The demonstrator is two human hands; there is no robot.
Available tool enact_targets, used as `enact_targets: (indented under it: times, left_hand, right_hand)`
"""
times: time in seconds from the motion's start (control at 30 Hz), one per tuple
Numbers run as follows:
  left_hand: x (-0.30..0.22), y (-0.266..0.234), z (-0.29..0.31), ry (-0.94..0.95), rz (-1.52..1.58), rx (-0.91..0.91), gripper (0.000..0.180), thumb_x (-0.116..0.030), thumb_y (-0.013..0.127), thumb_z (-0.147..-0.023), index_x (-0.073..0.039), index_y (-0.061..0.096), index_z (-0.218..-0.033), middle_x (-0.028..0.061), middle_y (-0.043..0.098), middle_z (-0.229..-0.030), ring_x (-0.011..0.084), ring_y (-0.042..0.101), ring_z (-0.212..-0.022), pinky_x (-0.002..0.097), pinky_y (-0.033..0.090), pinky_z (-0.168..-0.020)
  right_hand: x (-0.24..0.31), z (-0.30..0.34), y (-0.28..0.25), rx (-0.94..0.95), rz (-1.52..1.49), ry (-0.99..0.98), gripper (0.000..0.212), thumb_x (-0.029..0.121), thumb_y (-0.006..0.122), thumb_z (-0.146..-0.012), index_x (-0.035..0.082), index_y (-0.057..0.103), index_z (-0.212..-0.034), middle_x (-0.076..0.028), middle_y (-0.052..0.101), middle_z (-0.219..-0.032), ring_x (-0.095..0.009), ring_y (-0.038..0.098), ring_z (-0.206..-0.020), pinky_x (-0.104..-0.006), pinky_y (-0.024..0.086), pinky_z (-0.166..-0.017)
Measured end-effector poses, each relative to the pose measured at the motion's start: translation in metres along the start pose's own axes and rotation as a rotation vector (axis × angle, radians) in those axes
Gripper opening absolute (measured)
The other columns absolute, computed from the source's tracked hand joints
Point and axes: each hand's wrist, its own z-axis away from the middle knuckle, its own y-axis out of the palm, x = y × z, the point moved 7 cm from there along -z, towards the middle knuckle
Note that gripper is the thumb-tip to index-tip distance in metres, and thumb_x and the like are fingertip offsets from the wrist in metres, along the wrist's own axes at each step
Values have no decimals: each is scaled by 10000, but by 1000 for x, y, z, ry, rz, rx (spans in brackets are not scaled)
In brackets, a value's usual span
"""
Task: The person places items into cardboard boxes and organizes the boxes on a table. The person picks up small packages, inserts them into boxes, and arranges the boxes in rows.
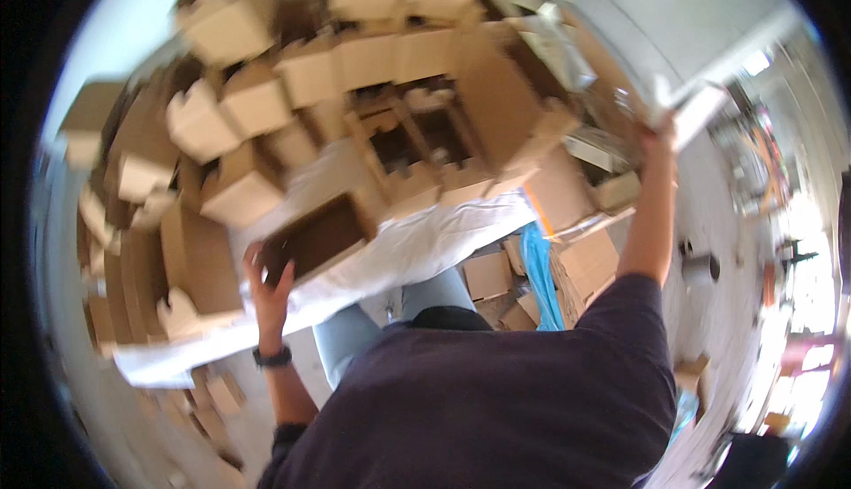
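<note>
My left hand [269, 287], with a dark band on its wrist, is at the left end of an open-topped cardboard box [330, 239] near the table's front edge. Its thumb and fingers are spread apart; whether they press on the box wall I cannot make out. Far out to the right, my right hand [659, 132] is closed on a long white flat-sided object [700, 115], blurred by motion. Two slotted cardboard boxes [415, 189] with dark openings stand side by side in the middle.
Many open cardboard boxes [226, 103] crowd the back and left of the white-covered table [417, 245]. A large carton [505, 103] leans right of the middle. Blue plastic [539, 276] hangs over cartons below the table edge. A grey cylinder [702, 268] is on the floor at right.
</note>
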Motion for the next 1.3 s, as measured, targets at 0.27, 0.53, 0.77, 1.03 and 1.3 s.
enact_targets:
  times: [0.27,0.53,0.77,1.03,1.3]
  left_hand:
    - [-30,-8,3,88,-81,-67,624,-68,750,-785,-14,387,-1289,153,458,-1304,280,466,-1222,371,370,-1058]
    - [-30,-6,4,94,-44,-30,693,-47,735,-752,2,355,-1330,186,422,-1338,329,438,-1255,372,340,-1087]
    - [-26,-5,3,59,-40,-29,714,-30,720,-763,-5,332,-1361,168,411,-1346,291,419,-1285,367,329,-1089]
    - [-25,-4,4,69,4,-46,712,-30,710,-739,0,342,-1349,187,417,-1337,328,421,-1278,379,337,-1086]
    - [-20,-5,2,28,-2,-40,674,-16,694,-747,-4,353,-1328,179,417,-1345,324,420,-1279,383,320,-1107]
  right_hand:
    - [-27,364,90,536,-150,-289,488,476,407,-1008,104,467,-1317,-79,621,-1011,-190,602,-876,-357,497,-706]
    - [-203,553,171,1003,37,349,324,151,539,-980,58,495,-1288,-47,594,-1206,-156,566,-1076,-330,448,-937]
    - [-186,618,231,1470,816,-886,260,126,698,-812,69,642,-1060,-97,655,-958,-300,605,-921,-433,433,-894]
    - [-197,613,242,1373,776,-851,256,114,641,-873,68,626,-1125,-160,638,-1068,-334,609,-984,-427,452,-939]
    - [-218,558,158,939,600,-360,236,-26,545,-907,15,600,-1132,-154,564,-1127,-267,567,-966,-333,487,-833]
